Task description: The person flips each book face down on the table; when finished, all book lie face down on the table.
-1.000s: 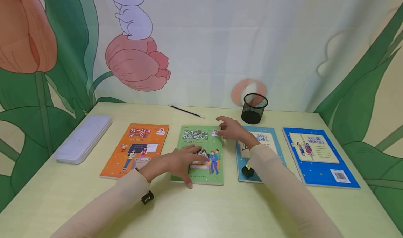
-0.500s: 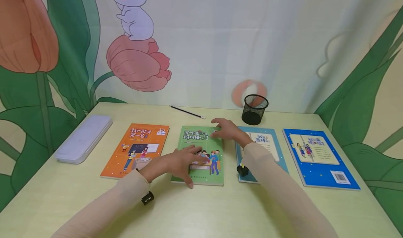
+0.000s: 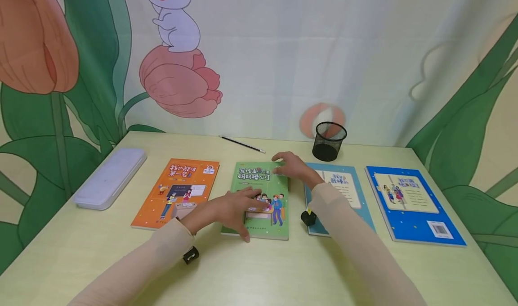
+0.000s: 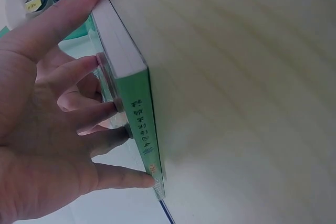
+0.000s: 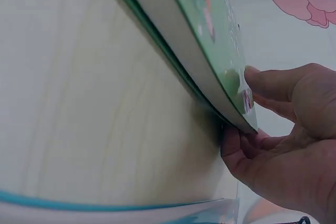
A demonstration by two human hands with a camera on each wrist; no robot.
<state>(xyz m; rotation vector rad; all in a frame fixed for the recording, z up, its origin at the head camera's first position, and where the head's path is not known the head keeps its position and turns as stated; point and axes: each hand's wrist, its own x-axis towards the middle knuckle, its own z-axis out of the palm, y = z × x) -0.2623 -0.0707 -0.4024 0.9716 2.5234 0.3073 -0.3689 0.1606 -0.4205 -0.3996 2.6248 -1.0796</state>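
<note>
A green book (image 3: 267,232) lies front cover up in the middle of the table. My left hand (image 3: 232,209) rests across its cover with fingers spread and the thumb at the near edge. In the left wrist view, the fingertips (image 4: 149,180) of that hand touch the cover and the green spine (image 4: 139,124). At the far right corner, my right hand (image 3: 294,166) pinches the book, thumb on the cover and other fingers under the edge. In the right wrist view, this corner of the green book (image 5: 226,72) is bent up a little off the tabletop.
An orange book (image 3: 162,198) lies left of the green one. On the right are a light blue book (image 3: 348,184) and a darker blue book (image 3: 408,227). Behind them are a pencil (image 3: 243,144) and a black mesh pen holder (image 3: 326,150). A white case (image 3: 111,177) lies far left.
My right hand has moved left from beside the light blue book onto the green book's far right corner and now pinches it. The left hand stays on the cover.
</note>
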